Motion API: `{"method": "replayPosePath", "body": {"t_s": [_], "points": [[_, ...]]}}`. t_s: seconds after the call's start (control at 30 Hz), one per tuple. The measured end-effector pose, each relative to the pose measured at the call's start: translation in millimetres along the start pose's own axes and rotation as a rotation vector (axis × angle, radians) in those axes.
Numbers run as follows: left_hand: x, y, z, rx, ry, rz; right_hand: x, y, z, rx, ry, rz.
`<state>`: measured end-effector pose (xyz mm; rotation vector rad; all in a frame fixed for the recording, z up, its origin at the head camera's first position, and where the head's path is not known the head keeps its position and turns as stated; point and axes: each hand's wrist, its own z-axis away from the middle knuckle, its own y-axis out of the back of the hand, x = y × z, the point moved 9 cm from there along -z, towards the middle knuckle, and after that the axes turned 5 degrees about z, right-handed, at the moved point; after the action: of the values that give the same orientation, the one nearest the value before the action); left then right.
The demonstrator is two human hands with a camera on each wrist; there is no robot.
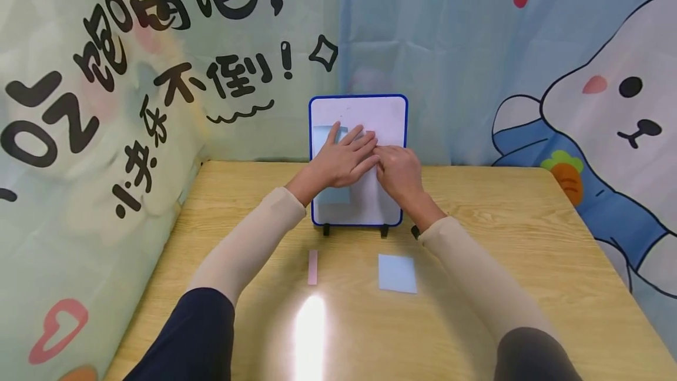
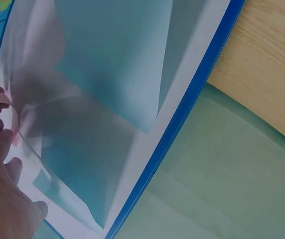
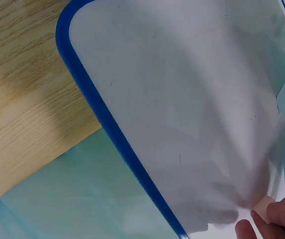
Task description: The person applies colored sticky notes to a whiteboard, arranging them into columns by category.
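A white board point(image 1: 388, 110) with a blue frame stands upright on two black feet. Teal paper point(image 1: 333, 193) lies against its left part. Over the board's middle, my left hand point(image 1: 344, 163) has its fingers spread and mostly straight. Beside it, with fingers curled, my right hand point(image 1: 399, 172) pinches a small pale pink slip point(image 3: 262, 205). In the left wrist view, a thin sheet's raised edge curves away near the slip, over the teal paper point(image 2: 115, 59). What lies beneath the left palm is hidden.
On the wooden table point(image 1: 465, 251), before the board, lie a narrow pink strip point(image 1: 313, 267) and a pale blue square sheet point(image 1: 396, 273). Printed curtains point(image 1: 423, 46) hang behind and to the left. A bright glare falls on the tabletop near the front.
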<state>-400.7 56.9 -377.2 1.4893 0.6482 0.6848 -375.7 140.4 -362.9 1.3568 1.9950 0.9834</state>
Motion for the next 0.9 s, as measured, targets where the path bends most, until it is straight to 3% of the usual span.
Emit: {"method": "replayPosePath", "body": {"t_s": [0.2,0.9], "points": [[-1.9,-3.9,-5.6,-0.02,0.011,-0.006,-1.2,1.6,2.9,0.001,0.018,-0.005],[-5.4,3.4,-7.2,0.025,0.019,0.021,-6.9,4.9,4.8,0.01,0.076,-0.046]]}}
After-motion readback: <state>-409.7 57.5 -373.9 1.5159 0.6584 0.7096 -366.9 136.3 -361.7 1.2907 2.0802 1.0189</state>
